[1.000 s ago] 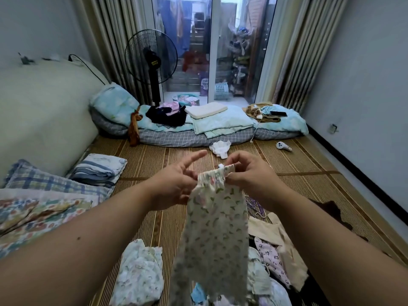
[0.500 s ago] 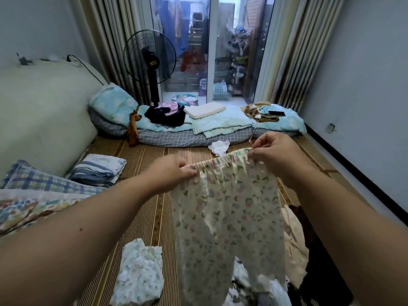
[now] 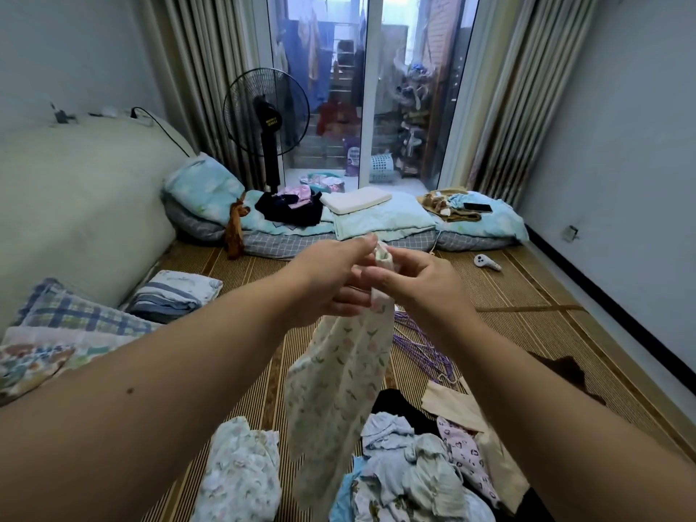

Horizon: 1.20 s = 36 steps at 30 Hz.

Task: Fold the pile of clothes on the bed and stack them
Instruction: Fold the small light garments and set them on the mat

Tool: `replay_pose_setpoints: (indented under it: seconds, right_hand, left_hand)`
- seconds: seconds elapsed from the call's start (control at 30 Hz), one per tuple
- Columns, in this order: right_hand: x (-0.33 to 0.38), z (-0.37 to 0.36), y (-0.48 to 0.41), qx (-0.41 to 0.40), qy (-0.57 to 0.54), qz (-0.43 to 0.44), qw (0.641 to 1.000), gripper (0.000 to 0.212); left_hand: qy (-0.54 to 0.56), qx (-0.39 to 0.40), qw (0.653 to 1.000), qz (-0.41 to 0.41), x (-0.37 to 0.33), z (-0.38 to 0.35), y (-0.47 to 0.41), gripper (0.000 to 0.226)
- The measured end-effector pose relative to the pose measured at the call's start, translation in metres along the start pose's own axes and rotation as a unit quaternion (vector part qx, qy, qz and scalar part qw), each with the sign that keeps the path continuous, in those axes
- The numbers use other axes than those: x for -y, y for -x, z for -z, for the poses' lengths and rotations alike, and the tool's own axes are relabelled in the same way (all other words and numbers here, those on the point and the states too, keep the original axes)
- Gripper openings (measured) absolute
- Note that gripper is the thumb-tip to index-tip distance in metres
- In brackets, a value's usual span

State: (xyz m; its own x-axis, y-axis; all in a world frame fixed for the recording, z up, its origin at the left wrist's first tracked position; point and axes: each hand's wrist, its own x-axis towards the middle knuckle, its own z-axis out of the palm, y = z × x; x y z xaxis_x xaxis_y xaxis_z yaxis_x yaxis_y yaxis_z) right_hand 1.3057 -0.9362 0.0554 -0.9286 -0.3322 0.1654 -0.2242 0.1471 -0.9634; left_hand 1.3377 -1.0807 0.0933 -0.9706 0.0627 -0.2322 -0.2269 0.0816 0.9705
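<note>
Two grips meet at one spot: left grip (image 3: pixel 327 276) and right grip (image 3: pixel 422 284) both pinch the gathered waistband of the floral trousers (image 3: pixel 339 378), fingertips touching, raised in the air over the woven mat (image 3: pixel 527 333). Trousers hang doubled lengthwise, legs together, hems dangling above the unfolded pile (image 3: pixel 414 465). Judgement: lengthwise fold in hand. To do it well, match the waistband corners, check that the legs lie edge to edge, then lower onto bare mat and bring hem to waist. Folded floral piece (image 3: pixel 241 472) lies just left of the pile, a likely stacking place. Obstacles: purple hangers (image 3: pixel 422 344) on the mat behind the cloth, and the pile crowding the near mat, where hems could snag. Striped folded stack (image 3: pixel 173 295) sits well apart at left.
</note>
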Motion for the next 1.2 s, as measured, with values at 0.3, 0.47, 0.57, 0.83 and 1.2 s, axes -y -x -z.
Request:
replay_pose_setpoints:
  seconds: [0.3, 0.47, 0.57, 0.83, 1.2]
  right_hand:
    - [0.042, 0.024, -0.021, 0.006, -0.011, 0.012, 1.0, 0.025]
    - [0.073, 0.04, -0.028, 0.022, -0.018, 0.019, 0.999, 0.025]
    - [0.087, 0.053, -0.03, 0.023, -0.002, 0.032, 0.999, 0.018]
    - [0.073, 0.062, -0.039, 0.085, 0.049, -0.029, 0.995, 0.01]
    - [-0.062, -0.018, -0.084, 0.089, 0.338, -0.042, 0.936, 0.028]
  left_hand:
    - [-0.197, -0.201, 0.941, -0.187, 0.022, 0.036, -0.003, 0.08]
    - [-0.134, 0.008, 0.989, -0.07, 0.044, 0.043, -0.014, 0.107]
    - [-0.087, 0.069, 0.991, -0.071, 0.057, 0.028, -0.019, 0.056]
    - [0.167, 0.066, 0.977, -0.115, 0.04, 0.008, -0.036, 0.044]
    - [-0.311, -0.106, 0.944, -0.021, 0.085, 0.045, -0.091, 0.008]
